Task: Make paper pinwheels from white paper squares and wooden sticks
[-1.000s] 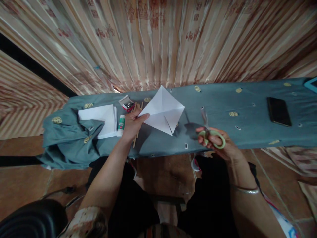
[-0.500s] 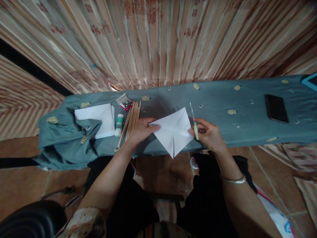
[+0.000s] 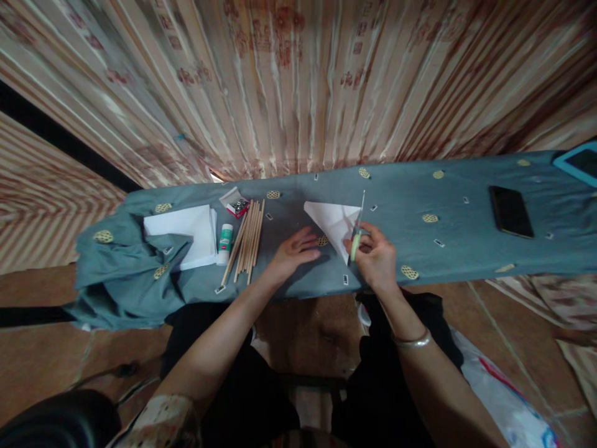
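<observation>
A white sheet of paper (image 3: 330, 218) slants above the cloth, its left corner curled. My right hand (image 3: 377, 258) is closed around the pale green handle of scissors (image 3: 357, 239), whose blade points away from me. The paper's right edge meets the fingertips of that hand and seems pinched there with the scissors. My left hand (image 3: 295, 252) is off the paper, just left of it, with fingers apart and nothing in them. The slit in the paper is out of sight from this angle.
Left of my hands lie several wooden sticks (image 3: 250, 239), a glue stick (image 3: 224, 244), an open small box of metal pins (image 3: 237, 204) and a stack of white paper (image 3: 198, 233). A phone (image 3: 510, 211) and a blue-framed tablet (image 3: 581, 163) are at the right. A patterned curtain (image 3: 298, 93) hangs behind.
My left hand has let go of the paper's left corner and opened. The paper has turned and tilted in my right hand, which has moved slightly left with the scissors.
</observation>
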A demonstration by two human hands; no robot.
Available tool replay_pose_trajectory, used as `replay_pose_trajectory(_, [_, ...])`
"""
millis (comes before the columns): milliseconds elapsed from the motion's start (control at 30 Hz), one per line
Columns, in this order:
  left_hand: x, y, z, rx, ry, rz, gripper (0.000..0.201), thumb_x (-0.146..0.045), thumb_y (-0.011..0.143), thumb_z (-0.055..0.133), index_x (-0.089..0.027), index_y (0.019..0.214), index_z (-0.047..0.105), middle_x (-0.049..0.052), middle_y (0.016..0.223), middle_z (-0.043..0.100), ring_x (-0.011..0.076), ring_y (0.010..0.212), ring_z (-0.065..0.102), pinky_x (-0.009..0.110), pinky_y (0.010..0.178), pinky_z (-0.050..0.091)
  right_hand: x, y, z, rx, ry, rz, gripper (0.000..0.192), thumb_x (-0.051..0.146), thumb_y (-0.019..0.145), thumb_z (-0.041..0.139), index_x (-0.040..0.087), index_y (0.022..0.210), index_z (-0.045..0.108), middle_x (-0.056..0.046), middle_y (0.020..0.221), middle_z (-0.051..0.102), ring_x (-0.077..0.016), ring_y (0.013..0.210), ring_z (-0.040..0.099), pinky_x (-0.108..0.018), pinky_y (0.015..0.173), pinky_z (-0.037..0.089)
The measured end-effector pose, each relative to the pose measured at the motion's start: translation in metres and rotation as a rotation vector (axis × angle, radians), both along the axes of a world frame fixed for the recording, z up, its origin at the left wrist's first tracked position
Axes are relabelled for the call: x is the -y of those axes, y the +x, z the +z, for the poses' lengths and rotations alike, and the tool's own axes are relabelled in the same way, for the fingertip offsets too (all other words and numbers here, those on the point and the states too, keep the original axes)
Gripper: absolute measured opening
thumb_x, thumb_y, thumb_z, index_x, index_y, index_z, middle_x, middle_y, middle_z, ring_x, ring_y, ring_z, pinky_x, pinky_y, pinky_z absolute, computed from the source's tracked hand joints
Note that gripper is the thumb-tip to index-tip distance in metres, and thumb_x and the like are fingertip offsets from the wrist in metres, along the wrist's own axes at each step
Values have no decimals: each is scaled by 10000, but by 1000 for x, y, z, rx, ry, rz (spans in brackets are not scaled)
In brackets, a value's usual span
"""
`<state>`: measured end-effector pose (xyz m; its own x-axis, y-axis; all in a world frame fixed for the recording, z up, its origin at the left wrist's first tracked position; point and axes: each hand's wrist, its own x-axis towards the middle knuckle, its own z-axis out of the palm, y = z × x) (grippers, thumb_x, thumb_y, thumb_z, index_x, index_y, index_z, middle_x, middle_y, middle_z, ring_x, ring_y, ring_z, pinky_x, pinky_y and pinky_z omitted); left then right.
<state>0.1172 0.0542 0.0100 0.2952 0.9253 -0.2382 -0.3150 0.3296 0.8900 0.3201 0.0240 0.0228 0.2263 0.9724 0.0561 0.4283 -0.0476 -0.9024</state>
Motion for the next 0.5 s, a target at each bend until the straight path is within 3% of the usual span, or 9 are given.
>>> replay_pose_trajectory(133, [8, 16, -4, -1, 27, -27, 744, -222, 472, 933, -183, 1169, 676, 99, 1135, 725, 249, 1026, 678, 413, 948, 505, 4, -19, 8, 110, 41, -73, 524, 377, 750, 675, 215, 1243, 599, 29, 666, 663, -160, 558, 555, -301, 631, 466])
replay_pose_trajectory(267, [7, 19, -3, -16, 16, 68, 589, -271, 556, 874, -157, 1102, 684, 100, 1078, 736, 236, 946, 691, 397, 911, 514, 6, -32, 9, 68, 17, -15, 590, 361, 740, 672, 216, 1302, 566, 40, 673, 655, -153, 543, 535, -299, 619, 466])
replay_pose_trajectory(500, [4, 14, -2, -79, -9, 235, 270, -186, 562, 746, -173, 826, 690, 61, 896, 763, 269, 947, 701, 391, 876, 531, 4, -37, 7, 42, -14, -40, 685, 380, 738, 686, 201, 1376, 515, 25, 732, 685, -168, 590, 573, -323, 655, 479])
